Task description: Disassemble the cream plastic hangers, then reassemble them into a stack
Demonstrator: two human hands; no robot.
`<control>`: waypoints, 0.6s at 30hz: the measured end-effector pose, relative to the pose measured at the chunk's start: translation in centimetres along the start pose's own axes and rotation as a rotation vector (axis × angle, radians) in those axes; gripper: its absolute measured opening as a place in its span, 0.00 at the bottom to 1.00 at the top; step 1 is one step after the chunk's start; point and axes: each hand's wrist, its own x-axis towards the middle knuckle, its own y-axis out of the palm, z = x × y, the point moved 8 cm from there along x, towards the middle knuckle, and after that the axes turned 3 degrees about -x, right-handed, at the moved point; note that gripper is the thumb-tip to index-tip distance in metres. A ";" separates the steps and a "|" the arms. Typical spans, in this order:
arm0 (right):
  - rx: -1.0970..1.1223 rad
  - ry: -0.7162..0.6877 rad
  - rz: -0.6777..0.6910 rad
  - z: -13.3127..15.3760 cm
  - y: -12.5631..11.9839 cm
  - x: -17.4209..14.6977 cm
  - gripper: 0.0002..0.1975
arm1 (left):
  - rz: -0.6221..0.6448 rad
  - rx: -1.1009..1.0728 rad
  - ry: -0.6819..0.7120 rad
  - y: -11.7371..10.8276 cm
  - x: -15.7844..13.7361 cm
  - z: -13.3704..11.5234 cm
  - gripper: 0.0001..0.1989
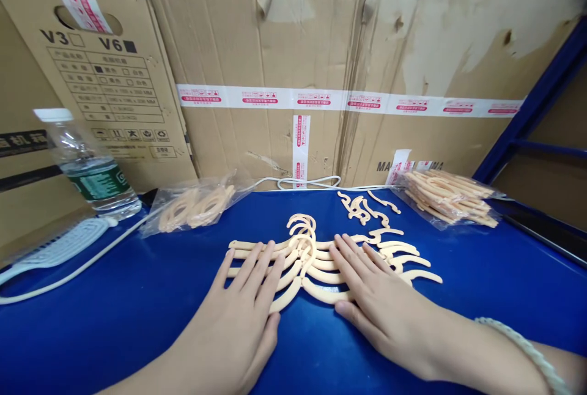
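Note:
Several beige folding hangers (pixel 290 293) lie in an overlapping row on the blue tabletop (pixel 312 352). Their curved hooks (pixel 302 222) cluster at the middle, pointing away from me. My left hand (pixel 243 306) rests flat across the left arms of the hangers, fingers stretched out. Across the right arms lies my right hand (pixel 380 291), also flat, with its thumb apart. Both hands partly hide the arms beneath them. Beside my right hand are several loose curved beige pieces (pixel 415 260), and more small wavy pieces (pixel 362 208) lie farther back.
Clear bags of beige parts lie at back left (pixel 197 205) and back right (pixel 449 196). On the left are a water bottle (pixel 98 181), a pale hairbrush (pixel 64 242) and a white cable (pixel 110 245). Cardboard (pixel 257 34) walls the back. A dark flat object (pixel 545 233) lies right.

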 end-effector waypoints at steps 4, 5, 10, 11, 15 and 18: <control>0.003 -0.005 0.041 -0.8 -0.2 0.8 0.33 | -0.054 -0.047 -0.040 0.3 0.7 1.3 0.30; 0.004 -0.004 0.045 -1.0 -0.4 1.0 0.33 | -0.048 -0.055 -0.045 0.4 1.0 1.6 0.30; -0.007 0.000 0.068 -1.8 -0.7 1.9 0.35 | -0.045 -0.064 -0.014 0.9 1.9 2.1 0.29; -0.001 -0.026 0.060 -1.9 -1.0 2.2 0.35 | -0.053 -0.057 -0.015 0.9 1.9 2.2 0.29; 0.016 0.001 -0.063 -5.1 -4.2 4.3 0.26 | -0.067 -0.040 -0.015 0.9 2.0 2.4 0.29; -0.105 0.363 -0.155 -11.2 -7.7 5.8 0.25 | -0.045 -0.044 -0.030 0.6 2.0 2.4 0.28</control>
